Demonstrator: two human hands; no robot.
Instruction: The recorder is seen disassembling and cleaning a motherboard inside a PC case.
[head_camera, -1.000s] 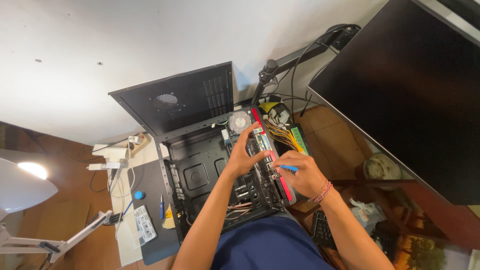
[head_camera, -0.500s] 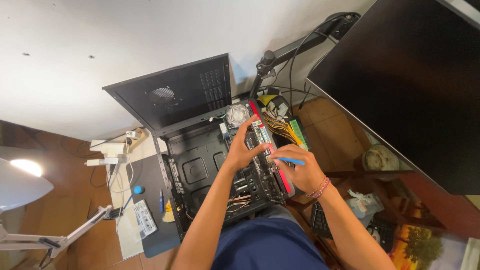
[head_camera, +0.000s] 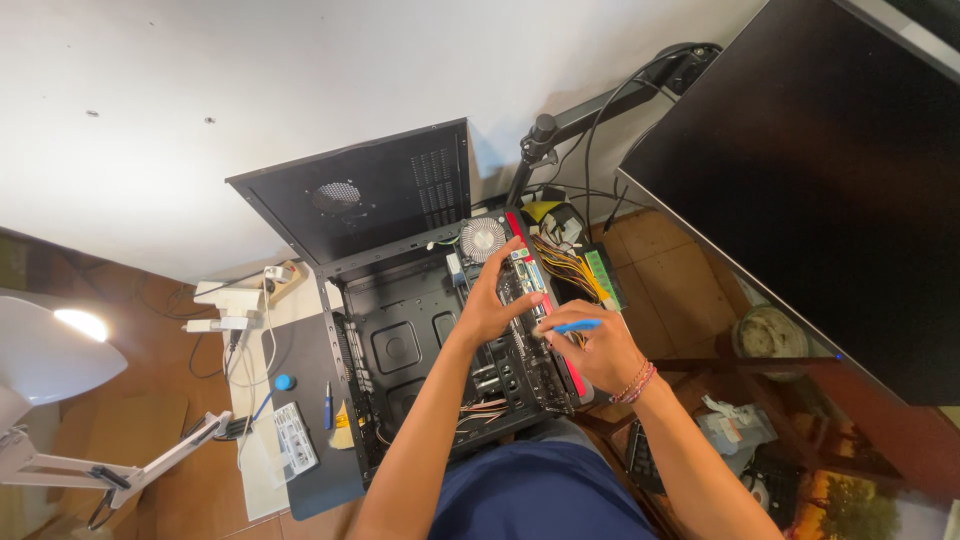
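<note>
An open black computer case (head_camera: 395, 330) lies on its side in front of me. My left hand (head_camera: 492, 300) rests with spread fingers on the circuit board (head_camera: 525, 290) standing along the case's right edge, just below a round fan cooler (head_camera: 483, 238). My right hand (head_camera: 585, 345) grips a blue-handled screwdriver (head_camera: 572, 326) whose tip points left at the board's red-edged side. A beaded bracelet circles my right wrist.
The removed black side panel (head_camera: 365, 195) leans against the white wall. A big dark monitor (head_camera: 820, 180) on an arm fills the right. Yellow cables (head_camera: 570, 265) spill behind the board. A desk lamp (head_camera: 50, 355), small tools and a blue cap (head_camera: 284, 382) lie left.
My view has shifted slightly. Both hands stay at the board, the left one having slid a little farther up toward the fan.
</note>
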